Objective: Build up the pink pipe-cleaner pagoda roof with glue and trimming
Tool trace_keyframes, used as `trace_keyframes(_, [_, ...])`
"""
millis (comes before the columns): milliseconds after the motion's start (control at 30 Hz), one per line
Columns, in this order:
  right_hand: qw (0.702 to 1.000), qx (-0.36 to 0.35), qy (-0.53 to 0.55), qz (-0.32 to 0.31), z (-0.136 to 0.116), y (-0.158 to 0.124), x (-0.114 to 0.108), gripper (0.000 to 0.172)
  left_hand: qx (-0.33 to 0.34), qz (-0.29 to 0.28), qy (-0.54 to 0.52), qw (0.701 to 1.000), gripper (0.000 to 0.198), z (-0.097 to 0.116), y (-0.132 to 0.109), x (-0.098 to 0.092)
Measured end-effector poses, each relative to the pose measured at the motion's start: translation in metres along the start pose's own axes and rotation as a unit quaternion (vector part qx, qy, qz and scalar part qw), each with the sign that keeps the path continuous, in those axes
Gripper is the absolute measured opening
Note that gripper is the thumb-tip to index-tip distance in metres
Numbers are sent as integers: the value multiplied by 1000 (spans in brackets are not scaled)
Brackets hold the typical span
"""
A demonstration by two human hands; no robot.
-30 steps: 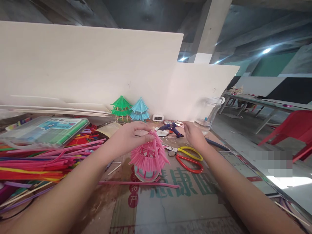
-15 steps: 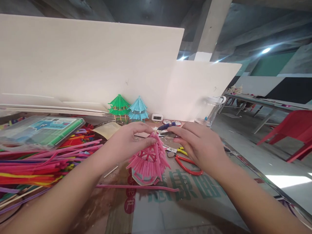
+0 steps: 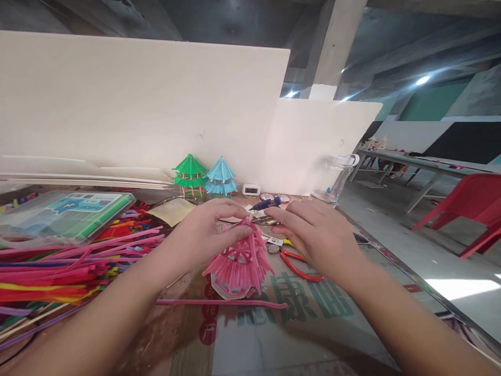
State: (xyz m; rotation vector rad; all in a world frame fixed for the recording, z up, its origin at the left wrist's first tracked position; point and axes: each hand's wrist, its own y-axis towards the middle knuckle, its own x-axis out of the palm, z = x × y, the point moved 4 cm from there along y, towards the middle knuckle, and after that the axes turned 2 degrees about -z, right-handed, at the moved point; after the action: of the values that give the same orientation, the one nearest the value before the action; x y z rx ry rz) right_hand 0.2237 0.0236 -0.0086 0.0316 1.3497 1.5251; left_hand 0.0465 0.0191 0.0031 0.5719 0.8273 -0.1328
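Note:
A small pink tiered-roof pavilion model point(image 3: 238, 269) of fuzzy pipe cleaners stands on a pale base in front of me. My left hand point(image 3: 213, 232) pinches its top between thumb and fingers, beside a short pale tip. Close by on the right, my right hand point(image 3: 319, 235) has its fingers drawn together; what lies between them, if anything, is hidden. A dark blue tool point(image 3: 270, 202) shows just beyond its fingertips, and I cannot tell whether they touch. Below this hand lie red-handled scissors point(image 3: 299, 269). One pink pipe cleaner point(image 3: 223, 302) lies before the model.
Bundled coloured pipe cleaners point(image 3: 58, 269) and a clear plastic case point(image 3: 66, 214) fill the left. Behind stand a green pavilion model point(image 3: 190, 169), a blue one point(image 3: 221, 175), a small digital clock point(image 3: 251, 189) and a clear jug point(image 3: 332, 180). A red chair point(image 3: 465, 203) is right.
My right hand has shifted slightly left, towards the top of the pink model. My left hand keeps its pinch there. The whole view has tilted a little.

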Motion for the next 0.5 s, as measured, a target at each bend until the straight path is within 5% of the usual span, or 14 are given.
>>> trace_keyframes(500, [1000,-8,-4,-2,0,-2,0,29,-11,-5,-2,1000,23,1,-1,-1])
